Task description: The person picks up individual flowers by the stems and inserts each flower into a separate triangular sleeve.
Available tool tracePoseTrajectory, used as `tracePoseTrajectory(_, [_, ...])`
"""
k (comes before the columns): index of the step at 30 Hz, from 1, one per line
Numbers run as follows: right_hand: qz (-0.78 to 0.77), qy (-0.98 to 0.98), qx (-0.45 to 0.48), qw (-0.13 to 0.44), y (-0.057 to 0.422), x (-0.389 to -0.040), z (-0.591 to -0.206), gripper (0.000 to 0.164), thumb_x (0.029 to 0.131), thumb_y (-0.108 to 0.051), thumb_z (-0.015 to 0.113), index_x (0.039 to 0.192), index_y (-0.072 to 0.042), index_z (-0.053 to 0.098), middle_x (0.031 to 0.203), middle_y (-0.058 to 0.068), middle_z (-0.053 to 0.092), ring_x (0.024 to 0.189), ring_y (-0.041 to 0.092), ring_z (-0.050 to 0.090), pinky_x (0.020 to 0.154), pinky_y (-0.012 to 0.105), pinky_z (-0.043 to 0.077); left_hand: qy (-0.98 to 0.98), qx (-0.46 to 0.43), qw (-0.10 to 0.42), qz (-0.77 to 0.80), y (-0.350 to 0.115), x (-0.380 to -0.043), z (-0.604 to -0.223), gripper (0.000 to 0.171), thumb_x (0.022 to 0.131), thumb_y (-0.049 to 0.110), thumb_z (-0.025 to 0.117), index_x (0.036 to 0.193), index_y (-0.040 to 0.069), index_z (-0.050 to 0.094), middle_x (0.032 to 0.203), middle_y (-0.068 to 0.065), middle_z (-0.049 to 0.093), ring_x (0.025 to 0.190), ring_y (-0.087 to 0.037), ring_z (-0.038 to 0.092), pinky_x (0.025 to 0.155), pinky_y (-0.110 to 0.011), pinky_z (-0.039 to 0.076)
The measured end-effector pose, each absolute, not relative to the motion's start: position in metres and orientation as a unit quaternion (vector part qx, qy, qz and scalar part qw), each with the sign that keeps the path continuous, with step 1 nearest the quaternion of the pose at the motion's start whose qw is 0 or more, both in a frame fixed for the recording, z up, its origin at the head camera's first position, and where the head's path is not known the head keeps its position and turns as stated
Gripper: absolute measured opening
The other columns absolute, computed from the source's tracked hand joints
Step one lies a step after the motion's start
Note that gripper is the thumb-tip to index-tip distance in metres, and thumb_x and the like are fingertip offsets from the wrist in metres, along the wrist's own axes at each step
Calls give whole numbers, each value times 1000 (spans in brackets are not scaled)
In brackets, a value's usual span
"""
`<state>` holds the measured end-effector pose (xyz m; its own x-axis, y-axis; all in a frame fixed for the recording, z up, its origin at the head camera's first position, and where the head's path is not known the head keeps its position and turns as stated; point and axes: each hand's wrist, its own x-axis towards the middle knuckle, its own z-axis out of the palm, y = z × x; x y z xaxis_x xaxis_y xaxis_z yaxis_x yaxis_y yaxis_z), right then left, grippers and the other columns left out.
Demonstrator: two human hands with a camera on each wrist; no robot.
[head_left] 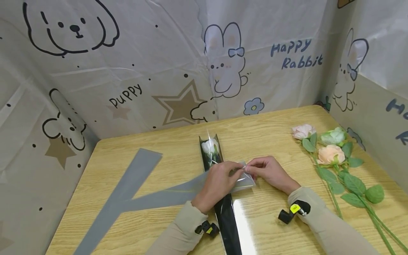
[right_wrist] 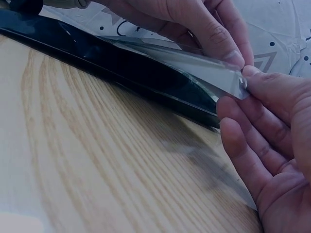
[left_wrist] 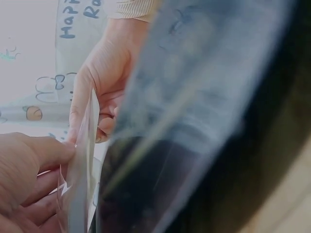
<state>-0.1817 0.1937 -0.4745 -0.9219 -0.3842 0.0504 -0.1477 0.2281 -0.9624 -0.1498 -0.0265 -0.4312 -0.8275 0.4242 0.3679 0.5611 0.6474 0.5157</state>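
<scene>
Left grip (head_left: 220, 180) and right grip (head_left: 272, 173) pinch the gray strip (head_left: 178, 192); uneven tugging could skew the black flower sleeve (head_left: 228, 221) (beneath the left).

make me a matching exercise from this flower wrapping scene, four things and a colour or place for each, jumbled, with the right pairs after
Things
1. peach rose
2. grey strip
3. white rose
4. wrapper

Colour or place
a. black
b. lying in the wrapper
c. loose on the right side of the table
d. stretching leftward from the left hand

Right pairs: 1-c, 2-d, 3-b, 4-a
</scene>
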Motion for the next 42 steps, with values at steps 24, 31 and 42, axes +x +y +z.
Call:
tracePoseTrajectory(24, [-634,741,-189,116,196,-182,-477,31,106,-16,59,113,12,70,93,-11,75,75,6,69,66,28,62,-869,-288,196,-352,-30,-153,-427,16,97,18,73,107,8,80,104,-8,82,100,-20,79,84,-33,64])
tracePoseTrajectory(31, [-634,741,-183,126,196,-183,-474,34,107,-17,57,118,13,67,99,-14,76,87,5,72,72,25,63,-867,-291,190,-357,-30,-153,-425,17,98,19,72,109,9,80,106,-7,82,100,-19,79,85,-32,64])
tracePoseTrajectory(42, [-638,740,-170,131,196,-184,-475,32,105,-14,58,126,10,65,105,-14,76,93,5,73,75,25,63,-866,-290,183,-364,-28,-151,-423,16,98,19,72,108,9,80,108,-8,81,103,-20,78,87,-33,64])
